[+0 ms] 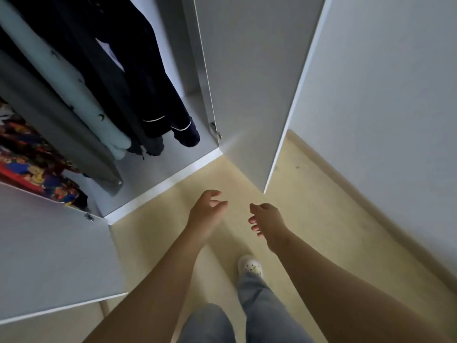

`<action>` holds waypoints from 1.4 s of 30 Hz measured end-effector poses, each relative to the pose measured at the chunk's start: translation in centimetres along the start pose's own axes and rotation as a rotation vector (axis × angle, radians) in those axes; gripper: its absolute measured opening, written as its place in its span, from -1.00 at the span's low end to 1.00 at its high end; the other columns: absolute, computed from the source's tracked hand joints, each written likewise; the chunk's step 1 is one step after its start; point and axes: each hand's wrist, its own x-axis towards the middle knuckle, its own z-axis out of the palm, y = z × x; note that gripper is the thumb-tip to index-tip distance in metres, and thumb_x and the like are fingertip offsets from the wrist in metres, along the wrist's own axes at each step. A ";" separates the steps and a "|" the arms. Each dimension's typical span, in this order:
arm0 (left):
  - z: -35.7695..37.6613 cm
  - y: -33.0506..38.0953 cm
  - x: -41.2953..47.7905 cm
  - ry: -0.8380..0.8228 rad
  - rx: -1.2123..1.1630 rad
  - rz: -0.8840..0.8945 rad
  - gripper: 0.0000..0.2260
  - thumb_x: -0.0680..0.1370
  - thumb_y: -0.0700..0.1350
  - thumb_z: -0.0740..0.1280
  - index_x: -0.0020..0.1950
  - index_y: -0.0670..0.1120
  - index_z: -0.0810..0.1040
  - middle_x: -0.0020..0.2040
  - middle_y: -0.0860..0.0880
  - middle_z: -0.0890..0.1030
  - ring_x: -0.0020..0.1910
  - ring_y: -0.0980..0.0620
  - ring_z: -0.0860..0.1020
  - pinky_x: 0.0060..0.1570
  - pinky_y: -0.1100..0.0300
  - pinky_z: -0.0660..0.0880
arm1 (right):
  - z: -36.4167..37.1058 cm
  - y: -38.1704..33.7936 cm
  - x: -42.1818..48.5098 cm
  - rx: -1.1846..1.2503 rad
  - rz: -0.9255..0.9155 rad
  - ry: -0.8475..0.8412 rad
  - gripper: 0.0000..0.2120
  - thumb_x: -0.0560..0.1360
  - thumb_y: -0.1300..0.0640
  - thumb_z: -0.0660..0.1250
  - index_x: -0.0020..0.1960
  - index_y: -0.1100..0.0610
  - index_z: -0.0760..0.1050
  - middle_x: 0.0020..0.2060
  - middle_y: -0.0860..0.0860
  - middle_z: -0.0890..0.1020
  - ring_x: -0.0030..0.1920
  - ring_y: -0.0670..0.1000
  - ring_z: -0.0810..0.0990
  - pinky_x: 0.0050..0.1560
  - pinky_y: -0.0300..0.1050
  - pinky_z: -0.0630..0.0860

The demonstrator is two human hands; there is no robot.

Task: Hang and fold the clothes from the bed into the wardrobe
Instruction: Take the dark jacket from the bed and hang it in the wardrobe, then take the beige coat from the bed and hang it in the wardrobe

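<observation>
The white wardrobe (163, 184) stands open at the upper left. Inside hang a dark navy garment with white piping (158, 100), a pale mint garment (74, 95), a grey one (49, 125) and a bright multicoloured one (32, 169). My left hand (206, 211) and my right hand (268, 222) hover over the floor in front of the wardrobe, fingers loosely curled, holding nothing. The bed is out of view.
The wardrobe's right door (252, 82) stands open ahead, its left door (54, 263) open at the lower left. A white wall (385, 95) runs along the right. Beige floor (309, 194) lies below, with my legs in jeans and a white shoe (249, 264).
</observation>
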 end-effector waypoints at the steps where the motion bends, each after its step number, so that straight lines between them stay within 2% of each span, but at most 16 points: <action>1: 0.2 -1.0 -0.8 -0.017 0.009 -0.001 -0.85 0.51 -0.10 0.29 0.03 0.11 0.44 -0.06 0.00 0.60 -0.10 0.03 0.56 -0.15 0.21 0.38 | 0.3 1.4 -0.6 0.004 0.014 0.008 -0.87 0.55 0.15 0.17 -0.09 0.21 0.40 -0.36 0.04 0.48 -0.42 0.01 0.38 -0.39 -0.20 0.27; 3: -1.0 -3.1 0.4 -0.073 0.035 -0.005 -0.86 0.50 -0.11 0.29 0.03 0.07 0.47 -0.16 0.04 0.60 -0.16 0.05 0.57 -0.20 0.21 0.40 | 2.8 2.5 0.2 0.020 0.042 0.030 -0.87 0.55 0.17 0.17 -0.10 0.22 0.40 -0.38 0.05 0.47 -0.42 0.01 0.38 -0.38 -0.19 0.28; 6: -1.0 -7.6 -3.1 -0.135 0.084 -0.037 -0.89 0.50 -0.15 0.27 -0.06 0.07 0.48 -0.22 0.07 0.57 -0.16 0.03 0.58 -0.24 0.22 0.40 | 4.6 7.1 -2.8 0.092 0.093 0.072 -0.84 0.56 0.19 0.18 -0.16 0.24 0.39 -0.40 0.08 0.46 -0.43 0.02 0.38 -0.36 -0.16 0.31; 9: -0.6 -12.4 -8.3 -0.176 0.082 -0.095 -0.89 0.51 -0.18 0.26 -0.09 0.04 0.47 -0.23 0.06 0.54 -0.14 -0.03 0.56 -0.23 0.21 0.36 | 6.9 13.5 -7.2 0.169 0.180 0.095 -0.76 0.56 0.20 0.18 -0.28 0.17 0.36 -0.42 0.07 0.44 -0.46 0.01 0.36 -0.42 -0.20 0.27; 13: -0.6 -16.4 -14.6 -0.267 0.081 -0.163 -0.92 0.52 -0.18 0.28 -0.08 0.01 0.47 -0.21 0.01 0.55 -0.25 0.03 0.52 -0.33 0.24 0.34 | 9.7 20.2 -13.3 0.283 0.301 0.111 -0.78 0.56 0.17 0.19 -0.27 0.14 0.39 -0.42 0.04 0.45 -0.49 -0.02 0.37 -0.58 -0.31 0.25; 16: 0.7 -17.9 -18.8 -0.371 0.150 -0.136 -0.93 0.52 -0.17 0.29 -0.05 0.00 0.48 -0.16 -0.01 0.57 -0.20 0.01 0.54 -0.24 0.21 0.40 | 9.3 24.0 -17.4 0.355 0.319 0.204 -0.81 0.55 0.13 0.20 -0.22 0.15 0.43 -0.41 0.04 0.50 -0.46 -0.01 0.42 -0.50 -0.24 0.30; 18: 2.2 -18.4 -21.1 -0.433 0.234 -0.094 -0.93 0.53 -0.15 0.28 -0.01 -0.01 0.49 -0.15 0.00 0.57 -0.15 0.00 0.57 -0.13 0.17 0.43 | 8.1 26.3 -20.0 0.398 0.325 0.256 -0.83 0.55 0.10 0.19 -0.17 0.14 0.44 -0.37 0.03 0.52 -0.42 0.00 0.44 -0.41 -0.20 0.31; 22: 6.3 -19.2 -25.9 -0.532 0.377 -0.015 -0.93 0.51 -0.12 0.27 -0.04 0.02 0.50 -0.18 0.04 0.58 -0.07 -0.03 0.60 -0.03 0.13 0.48 | 5.0 31.2 -25.1 0.570 0.356 0.360 -0.84 0.55 0.11 0.18 -0.20 0.11 0.41 -0.35 0.03 0.51 -0.41 -0.02 0.43 -0.38 -0.23 0.29; 28: 15.3 -22.1 -35.9 -0.692 0.525 0.137 -0.96 0.51 -0.10 0.29 -0.08 0.04 0.48 0.01 -0.04 0.59 0.02 -0.08 0.56 -0.08 0.16 0.42 | -0.8 40.7 -33.7 0.825 0.365 0.541 -0.86 0.54 0.13 0.18 -0.17 0.12 0.42 -0.34 0.02 0.50 -0.42 -0.03 0.42 -0.38 -0.22 0.31; 32: 21.8 -25.0 -45.5 -0.814 0.555 0.176 -0.96 0.52 -0.15 0.29 -0.08 -0.01 0.49 -0.16 0.00 0.55 -0.16 -0.03 0.52 -0.30 0.23 0.34 | -4.9 49.5 -41.4 0.971 0.366 0.672 -0.86 0.53 0.14 0.20 -0.20 0.10 0.41 -0.34 0.02 0.51 -0.42 -0.02 0.43 -0.36 -0.22 0.32; 34: 24.6 -26.4 -49.9 -0.832 0.568 0.183 -0.96 0.52 -0.15 0.29 -0.07 -0.02 0.49 -0.24 0.04 0.52 -0.19 0.00 0.50 -0.34 0.25 0.32 | -7.0 53.7 -45.0 1.047 0.371 0.737 -0.86 0.53 0.16 0.20 -0.21 0.10 0.40 -0.36 0.03 0.50 -0.43 -0.02 0.41 -0.37 -0.23 0.31; 38: 31.0 -29.7 -60.8 -0.931 0.650 0.215 -0.91 0.53 -0.16 0.28 -0.15 0.00 0.47 -0.26 0.06 0.50 -0.31 0.09 0.47 -0.36 0.27 0.33 | -11.9 62.8 -53.6 1.214 0.355 0.881 -0.86 0.54 0.19 0.19 -0.20 0.11 0.40 -0.38 0.04 0.47 -0.45 -0.02 0.38 -0.39 -0.24 0.27; 42: 35.8 -31.4 -67.2 -1.015 0.716 0.236 -0.85 0.54 -0.17 0.26 -0.21 0.03 0.44 -0.27 0.05 0.49 -0.34 0.12 0.45 -0.42 0.26 0.30 | -14.4 68.1 -57.9 1.301 0.338 0.942 -0.85 0.55 0.18 0.19 -0.20 0.11 0.39 -0.40 0.02 0.45 -0.45 -0.03 0.36 -0.39 -0.24 0.26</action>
